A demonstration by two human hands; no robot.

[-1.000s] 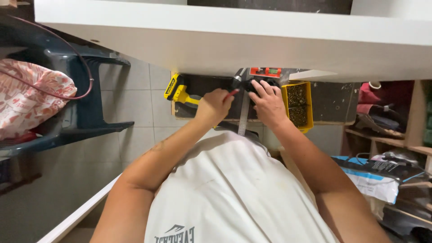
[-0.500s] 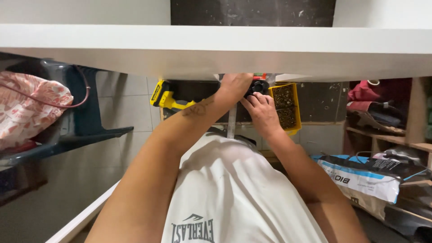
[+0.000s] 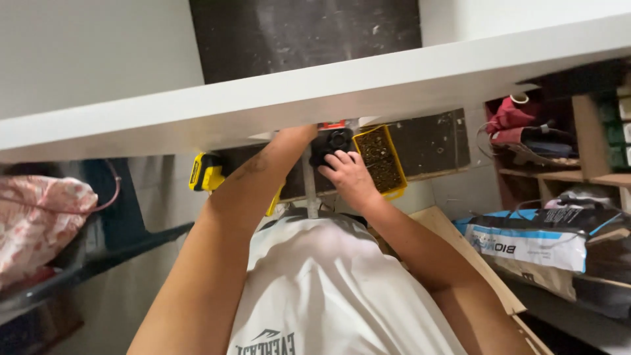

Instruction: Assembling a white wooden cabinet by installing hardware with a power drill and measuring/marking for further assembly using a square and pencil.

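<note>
**Hands under the white board**

My left hand's forearm (image 3: 263,174) rises beneath the white board (image 3: 315,98); its grip is hidden. My right hand (image 3: 351,174) curls around the black tool (image 3: 332,141), just under the board's edge, beside a yellow tray (image 3: 380,161).

A workshop: cluttered shelves (image 3: 559,158), cement sack (image 3: 532,240), yellow toolbox (image 3: 210,174)

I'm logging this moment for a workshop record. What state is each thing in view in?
White board: lying across the view, hiding the left hand.
Right hand: fingers curled on a black knob.
Yellow case: open, filled with small dark bits.
Yellow tool: lying untouched behind the left forearm.
Printed sack: lying on its side.
</note>
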